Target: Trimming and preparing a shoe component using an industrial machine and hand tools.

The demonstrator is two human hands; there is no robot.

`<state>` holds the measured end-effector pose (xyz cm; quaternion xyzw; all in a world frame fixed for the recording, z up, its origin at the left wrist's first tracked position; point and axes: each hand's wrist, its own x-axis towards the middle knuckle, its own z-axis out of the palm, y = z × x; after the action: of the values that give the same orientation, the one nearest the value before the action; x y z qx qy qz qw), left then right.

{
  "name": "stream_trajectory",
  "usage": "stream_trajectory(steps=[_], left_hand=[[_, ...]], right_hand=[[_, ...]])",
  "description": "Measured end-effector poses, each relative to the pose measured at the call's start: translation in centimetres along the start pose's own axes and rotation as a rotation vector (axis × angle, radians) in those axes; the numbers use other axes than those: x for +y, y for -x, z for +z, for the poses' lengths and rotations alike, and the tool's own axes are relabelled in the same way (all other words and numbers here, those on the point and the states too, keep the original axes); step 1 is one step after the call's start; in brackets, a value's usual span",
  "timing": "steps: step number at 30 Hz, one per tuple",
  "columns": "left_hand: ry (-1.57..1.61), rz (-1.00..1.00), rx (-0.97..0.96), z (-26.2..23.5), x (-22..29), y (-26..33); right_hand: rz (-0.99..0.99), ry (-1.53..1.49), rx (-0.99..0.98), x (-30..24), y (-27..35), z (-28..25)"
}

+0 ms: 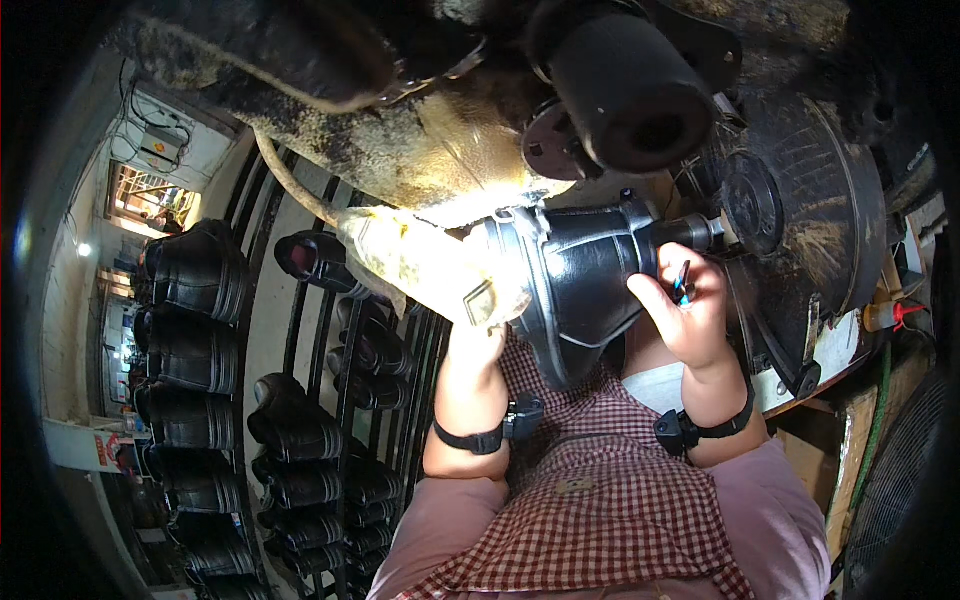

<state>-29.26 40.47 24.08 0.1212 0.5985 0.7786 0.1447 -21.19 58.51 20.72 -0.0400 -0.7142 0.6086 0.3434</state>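
A glossy black leather shoe (590, 275) hangs in front of me below the machine, brightly lit, its toe pointing down toward my apron. My left hand (482, 338) is at the shoe's left side; a worn, yellowed lamp head (410, 262) and its glare hide the fingers. At the shoe's right side is my right hand (692, 305), thumb reaching toward the leather. Its curled fingers hold a small blue-and-black tool (683, 284), whose kind I cannot make out. The shoe's upper end meets a dark machine arm (690, 232).
A worn machine body (440, 140) with a black cylinder (640, 95) fills the space above. A large dark wheel (800, 200) stands at the right, near a red-tipped bottle (885, 317). Racks of black shoes (190, 350) line the left. A checked apron (590, 500) covers my lap.
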Motion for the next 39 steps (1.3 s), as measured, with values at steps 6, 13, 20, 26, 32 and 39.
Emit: stream_trajectory(steps=[6,13,20,26,32,39], left_hand=[[-0.184,0.039,-0.164,-2.2,-2.3,0.7],[-0.446,0.364,-0.356,-0.1,0.2,7.0],[-0.171,0.304,-0.168,1.8,0.8,5.6],[-0.219,0.325,-0.074,1.2,0.3,2.8],[-0.391,0.360,-0.113,-0.4,-0.7,0.4],[-0.098,0.311,-0.343,1.7,0.6,1.8]], right_hand=[[-0.098,0.121,0.020,-1.1,0.3,-0.6],[0.019,-0.093,-0.008,-1.6,-0.8,-0.4],[-0.113,0.108,0.186,3.4,-0.8,-0.2],[-0.180,0.590,0.129,6.1,-1.3,-0.7],[-0.433,0.263,-0.030,2.7,-3.5,1.3],[-0.425,0.460,-0.062,2.4,-3.6,1.7]])
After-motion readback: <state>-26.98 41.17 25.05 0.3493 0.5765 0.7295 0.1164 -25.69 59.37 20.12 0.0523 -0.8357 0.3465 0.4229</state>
